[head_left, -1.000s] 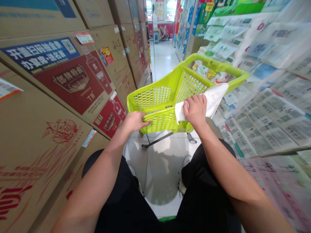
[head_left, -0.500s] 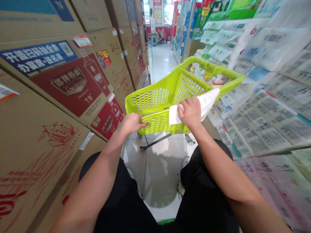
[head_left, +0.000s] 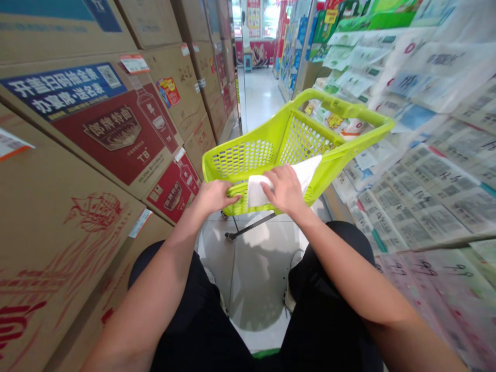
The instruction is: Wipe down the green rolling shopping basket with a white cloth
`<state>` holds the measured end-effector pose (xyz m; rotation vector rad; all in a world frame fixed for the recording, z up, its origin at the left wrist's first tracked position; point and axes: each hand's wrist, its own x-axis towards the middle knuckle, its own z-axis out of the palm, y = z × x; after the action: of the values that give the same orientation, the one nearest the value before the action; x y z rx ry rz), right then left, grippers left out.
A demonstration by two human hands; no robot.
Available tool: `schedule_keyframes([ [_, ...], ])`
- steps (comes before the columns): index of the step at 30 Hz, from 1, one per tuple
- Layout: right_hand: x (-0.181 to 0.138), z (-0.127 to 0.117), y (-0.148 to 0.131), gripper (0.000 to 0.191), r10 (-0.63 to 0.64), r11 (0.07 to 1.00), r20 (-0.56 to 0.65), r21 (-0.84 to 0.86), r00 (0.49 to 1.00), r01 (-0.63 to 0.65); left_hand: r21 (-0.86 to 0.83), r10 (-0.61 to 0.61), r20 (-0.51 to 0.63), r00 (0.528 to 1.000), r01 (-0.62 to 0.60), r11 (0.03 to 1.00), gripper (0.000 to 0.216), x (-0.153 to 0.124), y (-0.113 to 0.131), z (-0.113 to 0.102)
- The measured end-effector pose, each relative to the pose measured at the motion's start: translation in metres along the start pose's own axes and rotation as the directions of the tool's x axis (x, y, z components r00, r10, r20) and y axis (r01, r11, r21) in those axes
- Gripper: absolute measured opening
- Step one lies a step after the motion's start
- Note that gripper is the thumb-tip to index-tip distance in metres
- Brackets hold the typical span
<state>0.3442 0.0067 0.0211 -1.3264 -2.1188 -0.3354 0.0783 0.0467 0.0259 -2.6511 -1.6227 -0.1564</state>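
Observation:
A lime-green plastic shopping cart stands sideways in front of my knees, its handle end to the right. My left hand grips the near top rim at the cart's left end, thumb outside. Against the near side of the basket, my right hand presses a white cloth, fingers over the rim. One flap of the cloth sticks out to the left of the hand and a pointed corner to the upper right. The parts of both hands' fingers behind the rim are hidden.
Stacked cardboard boxes line the left side. Piles of plastic-wrapped tissue packs rise close on the right. Tiled floor runs between my legs and on down the aisle. A small blue stool stands at the far end.
My right hand has slid left along the cart's near side with the cloth, closer to my left hand. The left hand keeps its place on the rim.

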Motion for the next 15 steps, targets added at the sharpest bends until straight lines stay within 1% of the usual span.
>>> schedule_keyframes([
  [1,0.002,-0.006,0.018,0.046,0.064,0.997,-0.041,-0.032,0.997,-0.066,-0.004,-0.002,0.001,1.0,0.002,1.0,0.046,0.0,-0.001,0.0],
  [3,0.005,-0.017,0.05,0.046,0.175,0.979,-0.149,-0.082,0.973,-0.189,-0.003,-0.007,0.0,1.0,0.007,1.0,0.046,0.001,-0.003,0.001],
  [5,0.006,-0.022,0.066,0.045,0.228,0.963,-0.21,-0.099,0.951,-0.253,0.006,-0.014,-0.01,1.0,0.014,1.0,0.046,0.002,-0.003,0.003],
  [6,0.004,-0.022,0.066,0.045,0.233,0.96,-0.223,-0.102,0.947,-0.26,0.013,-0.017,-0.02,1.0,0.017,1.0,0.047,0.002,-0.002,0.004],
  [7,0.002,-0.02,0.059,0.044,0.223,0.963,-0.218,-0.1,0.95,-0.249,0.018,-0.019,-0.029,0.999,0.02,1.0,0.047,0.003,0.0,0.005],
  [9,-0.003,-0.012,0.034,0.044,0.167,0.98,-0.174,-0.076,0.971,-0.182,0.026,-0.023,-0.038,0.999,0.023,0.999,0.048,0.004,0.002,0.007],
  [11,-0.008,-0.004,0.004,0.047,0.065,0.998,-0.086,-0.003,0.994,-0.065,0.027,-0.025,-0.036,0.999,0.026,0.999,0.049,0.004,0.004,0.007],
  [12,-0.009,-0.001,-0.008,0.05,-0.006,0.999,-0.038,0.043,0.999,0.008,0.026,-0.023,-0.034,0.999,0.024,0.999,0.048,0.004,0.005,0.007],
  [14,-0.008,0.001,-0.017,0.052,-0.117,0.987,0.034,0.113,0.993,0.113,0.021,-0.016,-0.032,0.999,0.016,1.0,0.048,0.003,0.003,0.007],
  [15,-0.006,0.0,-0.013,0.051,-0.134,0.984,0.052,0.122,0.99,0.127,0.018,-0.011,-0.03,0.999,0.012,1.0,0.048,0.003,0.002,0.007],
])
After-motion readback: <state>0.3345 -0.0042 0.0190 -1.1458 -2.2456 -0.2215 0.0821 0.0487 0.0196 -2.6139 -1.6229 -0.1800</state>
